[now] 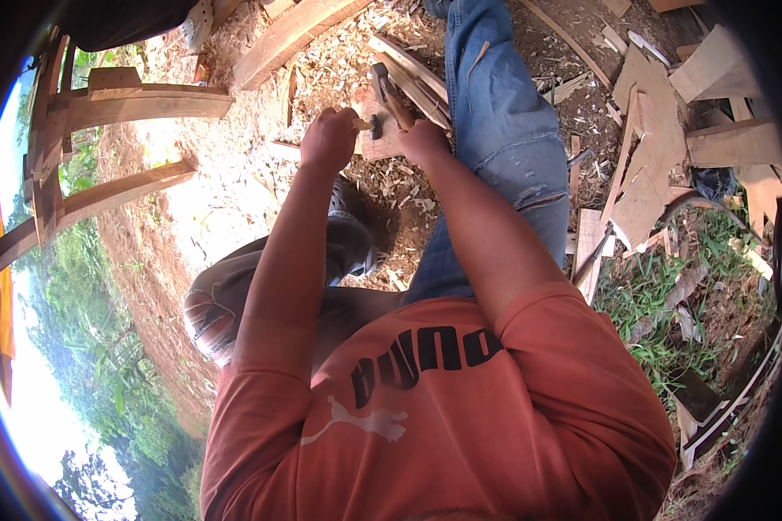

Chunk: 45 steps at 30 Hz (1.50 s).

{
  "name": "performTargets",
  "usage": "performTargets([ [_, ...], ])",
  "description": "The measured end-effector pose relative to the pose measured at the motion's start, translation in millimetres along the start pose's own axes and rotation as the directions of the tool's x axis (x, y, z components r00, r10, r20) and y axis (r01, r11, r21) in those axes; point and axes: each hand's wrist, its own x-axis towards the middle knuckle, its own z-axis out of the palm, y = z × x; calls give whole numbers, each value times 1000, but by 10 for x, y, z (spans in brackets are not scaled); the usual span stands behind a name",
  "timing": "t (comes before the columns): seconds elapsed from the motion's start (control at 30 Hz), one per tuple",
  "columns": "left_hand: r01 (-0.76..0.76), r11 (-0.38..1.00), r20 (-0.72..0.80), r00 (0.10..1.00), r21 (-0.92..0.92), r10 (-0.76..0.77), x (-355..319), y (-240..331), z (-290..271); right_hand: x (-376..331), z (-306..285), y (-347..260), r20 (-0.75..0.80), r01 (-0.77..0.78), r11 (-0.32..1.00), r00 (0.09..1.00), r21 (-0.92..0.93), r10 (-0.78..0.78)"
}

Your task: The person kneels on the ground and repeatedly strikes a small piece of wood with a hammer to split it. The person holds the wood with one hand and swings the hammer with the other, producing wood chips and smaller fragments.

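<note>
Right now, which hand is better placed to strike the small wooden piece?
Probably the right hand: it grips the hammer just above the small wooden piece, which the left hand pinches steady over the wood block.

Head view, steeply downward, close.

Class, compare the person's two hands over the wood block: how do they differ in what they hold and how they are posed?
The left hand pinches a small pale wood piece; the right hand grips a hammer by its handle. The left hand is a closed fist facing inward; the right hand's tool points away from the body. Both are bare and meet over the wood block.
</note>
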Motion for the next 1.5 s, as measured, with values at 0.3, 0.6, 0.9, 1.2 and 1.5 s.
performTargets([
  [0.3, 8, 1000, -96, 995, -3, -8, 112, -265, 373, -81, -23, -46, 10, -2, 999, 1000, 51, 1],
  [0.6, 110, 985, -156, 979, -135, -131, -13, -152, 281, -256, -171, -244, -45, 118, 977, 993, 176, -112],
  [0.9, 160, 944, -149, 966, -290, -209, 17, -6, 110, -873, -707, -453, -74, 222, 910, 975, 351, -210],
  [1.2, 247, 847, -12, 958, -470, -285, -30, -14, 85, -1802, -761, -451, -157, 352, 928, 916, -123, -369],
  [1.5, 305, 788, 57, 944, -534, -326, -25, -111, 142, -2379, -1064, -971, -249, 640, 732, 767, 233, -591],
])
